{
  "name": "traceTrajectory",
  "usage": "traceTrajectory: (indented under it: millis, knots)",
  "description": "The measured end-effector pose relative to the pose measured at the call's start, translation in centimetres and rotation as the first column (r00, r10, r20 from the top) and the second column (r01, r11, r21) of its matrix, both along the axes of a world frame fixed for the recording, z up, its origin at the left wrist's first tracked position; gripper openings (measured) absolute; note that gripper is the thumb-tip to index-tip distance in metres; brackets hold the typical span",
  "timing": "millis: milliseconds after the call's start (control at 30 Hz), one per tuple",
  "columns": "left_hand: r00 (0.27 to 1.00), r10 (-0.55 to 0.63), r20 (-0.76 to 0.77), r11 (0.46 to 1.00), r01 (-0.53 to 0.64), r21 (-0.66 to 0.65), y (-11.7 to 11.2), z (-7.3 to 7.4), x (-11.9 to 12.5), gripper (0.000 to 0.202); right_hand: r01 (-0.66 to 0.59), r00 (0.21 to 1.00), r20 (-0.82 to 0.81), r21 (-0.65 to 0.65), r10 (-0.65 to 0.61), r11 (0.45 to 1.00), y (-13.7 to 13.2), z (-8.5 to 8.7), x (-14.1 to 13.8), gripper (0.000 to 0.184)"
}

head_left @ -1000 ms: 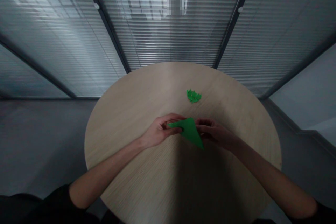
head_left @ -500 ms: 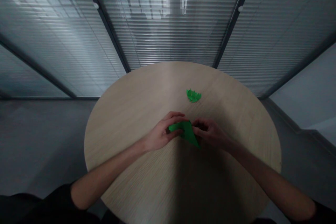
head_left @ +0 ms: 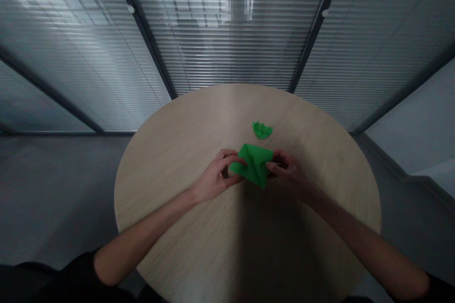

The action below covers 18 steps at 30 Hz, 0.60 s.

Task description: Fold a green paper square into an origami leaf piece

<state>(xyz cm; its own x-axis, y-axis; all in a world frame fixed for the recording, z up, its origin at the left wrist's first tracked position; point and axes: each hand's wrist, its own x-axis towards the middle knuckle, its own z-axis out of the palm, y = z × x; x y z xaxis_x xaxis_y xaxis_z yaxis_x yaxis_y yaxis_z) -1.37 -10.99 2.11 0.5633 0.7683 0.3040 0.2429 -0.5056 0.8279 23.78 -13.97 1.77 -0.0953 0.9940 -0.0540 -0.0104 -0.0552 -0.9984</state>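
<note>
A sheet of green paper (head_left: pixel 255 161), creased and partly opened out, is held between my two hands above the table. My left hand (head_left: pixel 215 175) pinches its left corner, fingers on top and thumb at the lower edge. On the opposite side, my right hand (head_left: pixel 287 170) grips the right edge between thumb and fingers; some of those fingers are hidden behind the paper. Just beyond the sheet lies a small green piece (head_left: pixel 262 130) with a jagged, pointed upper edge, touched by neither hand.
The round wooden table (head_left: pixel 170 142) carries the shadow of my arms toward its near side. Glass panels with blinds (head_left: pixel 231 52) stand right behind its far edge. Grey floor (head_left: pixel 64 189) shows on both sides.
The green paper, a folded triangle before, has spread into a wider four-cornered shape. My right hand has shifted its hold to the right edge. The jagged green piece has stayed in place.
</note>
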Motion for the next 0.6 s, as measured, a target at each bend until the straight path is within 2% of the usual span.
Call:
traceTrajectory:
  millis: [100, 133, 200, 233, 300, 367, 533, 600]
  knots:
    - [0.999, 0.014, -0.044, 0.994, -0.019, -0.108, -0.2, 0.3, 0.4, 0.047, -0.014, 0.999, -0.052, -0.032, 0.012, 0.999, -0.2, 0.1, -0.2, 0.033]
    - [0.999, 0.023, -0.047, 0.985, -0.031, -0.171, -0.3, 0.4, 0.6, 0.048, -0.024, 0.998, -0.056, -0.039, 0.021, 0.999, -0.3, 0.1, -0.3, 0.032]
    - [0.998, 0.058, -0.005, 0.953, -0.057, -0.298, -0.5, 0.4, 1.0, 0.038, -0.059, 0.997, -0.042, -0.052, 0.057, 0.997, -0.4, 0.3, -0.4, 0.03]
    - [0.996, 0.084, 0.009, 0.944, -0.076, -0.321, -0.5, 0.3, 1.1, 0.032, -0.08, 0.997, -0.026, -0.056, 0.079, 0.995, -0.5, 0.4, -0.5, 0.028]
    - [0.992, 0.124, 0.031, 0.952, -0.11, -0.285, -0.5, 0.1, 1.4, 0.024, -0.117, 0.992, 0.03, -0.059, 0.119, 0.991, -0.7, 0.6, -0.7, 0.025]
    - [0.991, 0.13, 0.034, 0.973, -0.121, -0.196, -0.7, 0.0, 1.6, 0.019, -0.144, 0.985, 0.092, -0.049, 0.149, 0.988, -0.7, 0.9, -0.9, 0.022]
    - [0.999, 0.036, 0.018, 0.997, -0.035, -0.063, -1.4, 0.4, 1.5, 0.014, -0.131, 0.964, 0.238, 0.028, 0.121, 0.991, -0.4, 0.8, -1.0, 0.029]
    - [0.998, 0.054, 0.031, 0.997, -0.052, -0.052, -1.4, 0.4, 1.4, 0.013, -0.14, 0.95, 0.286, 0.038, 0.124, 0.989, -0.2, 0.3, -0.8, 0.031]
